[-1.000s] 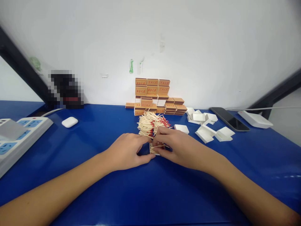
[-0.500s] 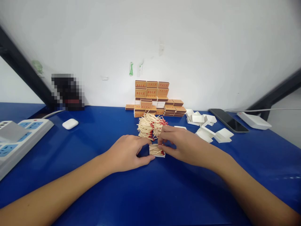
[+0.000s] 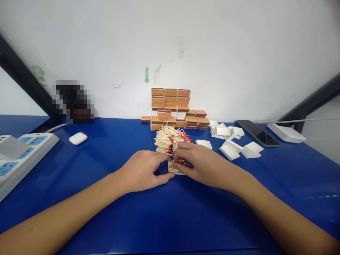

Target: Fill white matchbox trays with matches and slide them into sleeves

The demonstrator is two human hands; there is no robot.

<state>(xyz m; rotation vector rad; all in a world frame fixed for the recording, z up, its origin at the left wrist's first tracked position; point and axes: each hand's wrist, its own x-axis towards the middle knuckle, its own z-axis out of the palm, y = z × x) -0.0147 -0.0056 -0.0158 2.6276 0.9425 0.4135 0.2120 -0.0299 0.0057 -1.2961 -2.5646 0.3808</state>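
Note:
A small white matchbox tray [image 3: 173, 168] filled with matches lies on the blue table [image 3: 164, 219] between my hands. My left hand [image 3: 142, 170] pinches the tray's left end with thumb and forefinger. My right hand [image 3: 198, 163] covers the tray's right part, its fingers pinched on matches over it. Just behind lies a loose pile of red-tipped matches [image 3: 170, 139].
Stacked orange matchboxes [image 3: 174, 108] stand against the wall. Several empty white trays [image 3: 231, 141] lie to the right, with a phone [image 3: 257, 132] and a white box [image 3: 286, 132] beyond. A white power strip [image 3: 18, 152] and an earbud case [image 3: 78, 138] are at the left.
My right hand lifted back off the tray toward the match pile, then came down over the tray again. My left hand kept its hold on the tray's left end.

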